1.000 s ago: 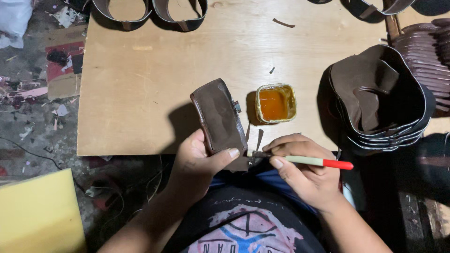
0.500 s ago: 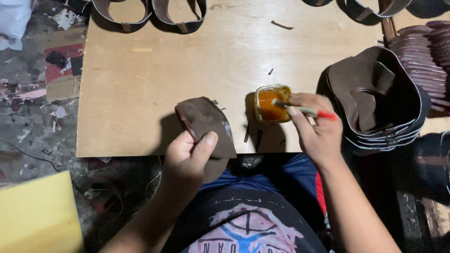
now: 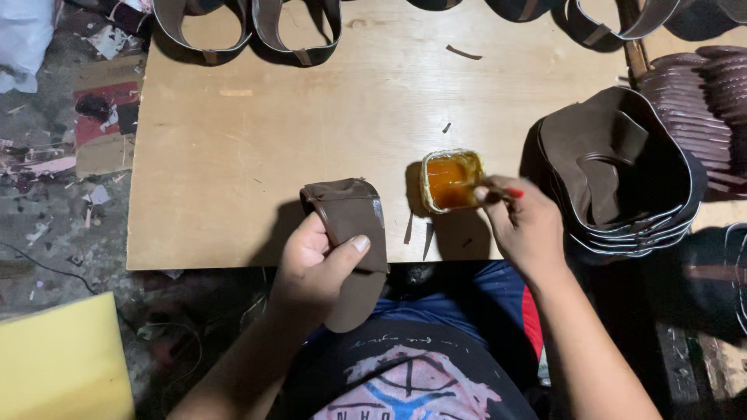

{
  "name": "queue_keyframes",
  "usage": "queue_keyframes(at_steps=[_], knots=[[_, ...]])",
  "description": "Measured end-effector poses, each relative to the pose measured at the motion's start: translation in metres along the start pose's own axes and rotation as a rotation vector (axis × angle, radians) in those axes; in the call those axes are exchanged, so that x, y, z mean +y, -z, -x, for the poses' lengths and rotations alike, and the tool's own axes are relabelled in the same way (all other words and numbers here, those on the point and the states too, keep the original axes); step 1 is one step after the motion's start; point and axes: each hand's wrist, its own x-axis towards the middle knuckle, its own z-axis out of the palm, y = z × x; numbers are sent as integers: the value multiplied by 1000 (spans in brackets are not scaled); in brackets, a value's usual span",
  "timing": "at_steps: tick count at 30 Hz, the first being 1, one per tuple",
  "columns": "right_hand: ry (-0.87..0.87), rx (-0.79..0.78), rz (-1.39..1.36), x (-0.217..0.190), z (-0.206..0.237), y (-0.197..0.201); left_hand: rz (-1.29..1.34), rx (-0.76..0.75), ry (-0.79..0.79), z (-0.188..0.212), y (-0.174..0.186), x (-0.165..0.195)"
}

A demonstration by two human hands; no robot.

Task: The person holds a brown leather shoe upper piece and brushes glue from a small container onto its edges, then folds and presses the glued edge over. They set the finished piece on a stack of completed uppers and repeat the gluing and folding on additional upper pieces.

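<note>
My left hand [image 3: 315, 268] grips a brown leather shoe-upper piece [image 3: 350, 225] at the near edge of the wooden board [image 3: 233, 155], thumb lying across its face. My right hand [image 3: 525, 225] holds a thin red-tipped brush [image 3: 502, 193], its end dipped in a small square tub of amber glue [image 3: 450, 180]. The tub stands on the board just right of the leather piece.
A stack of brown leather uppers [image 3: 622, 171] sits at the right, with flat brown pieces [image 3: 700, 85] behind it. Looped dark straps [image 3: 249, 31] line the board's far edge. A yellow sheet [image 3: 62, 365] lies at lower left on a littered floor.
My right hand went from beside my lap up to the glue tub and now dips the brush in. My left hand turned the leather piece over and shifted it slightly.
</note>
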Motion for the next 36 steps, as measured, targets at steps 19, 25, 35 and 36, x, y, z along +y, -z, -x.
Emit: queue_keyframes(at_steps=[19,25,35,36], knots=[[297,-37,-854,-59,44,4,8,-151,33,-7,-22,-2],[338,-267,-636,-62,40,15,-101,-128,9,-6,-24,1],[437,-134,-475,-58,59,6,54,-130,-2,-13,-22,2],[440,-136,-465,-58,59,6,39,-121,-5,-13,-22,2]])
